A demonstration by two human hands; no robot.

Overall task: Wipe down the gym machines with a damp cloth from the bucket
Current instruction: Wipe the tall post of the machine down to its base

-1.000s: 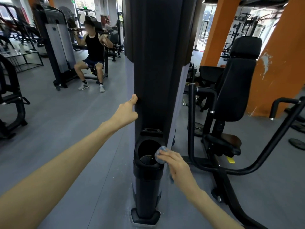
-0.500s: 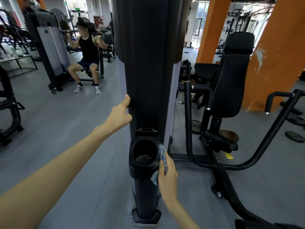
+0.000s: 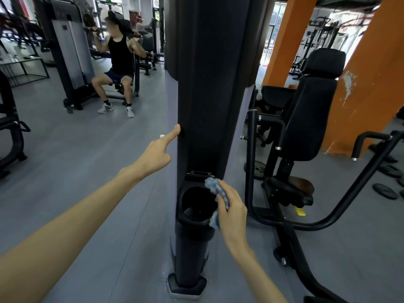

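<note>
My right hand (image 3: 231,212) pinches the bunched blue cloth (image 3: 216,191) against the right rim of the cup holder (image 3: 192,224). My left hand (image 3: 156,156) props one straight digit on the column (image 3: 207,106) above the holder, its other fingers hidden. Loosely wadded, the cloth could slip into the holder's well, or skim the rim and leave the inside unwiped.

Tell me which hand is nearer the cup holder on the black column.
Right. The right hand, gripping the blue cloth, is at the right rim of the cup holder; the left hand touches the column higher up, on its left edge.
</note>
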